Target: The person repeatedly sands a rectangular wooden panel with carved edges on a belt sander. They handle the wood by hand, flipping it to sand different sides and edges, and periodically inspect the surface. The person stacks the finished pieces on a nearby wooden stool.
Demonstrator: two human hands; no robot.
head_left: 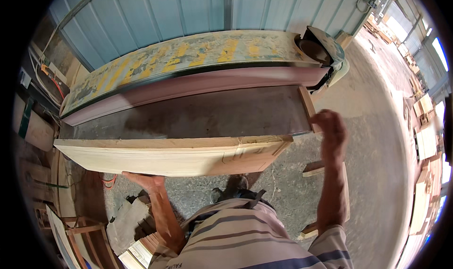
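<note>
My left hand grips a long pale wooden board by its lower edge, its fingertips hidden behind the wood. The board is tilted, with its broad face toward me and pencil-like lines on its right part. It lies along the near side of a grey metal table of a long belt sander. My right hand is curled and slightly blurred beside the near end of a wooden strip at the table's right end. The inside of its fingers is hidden, and whether it touches the strip I cannot tell.
A pinkish sanding belt runs behind the table, under a worn yellow-striped cover. A dark round housing stands at its right end. Blue metal wall panels rise behind. A wooden frame lies on the floor at right; wood pieces lie lower left.
</note>
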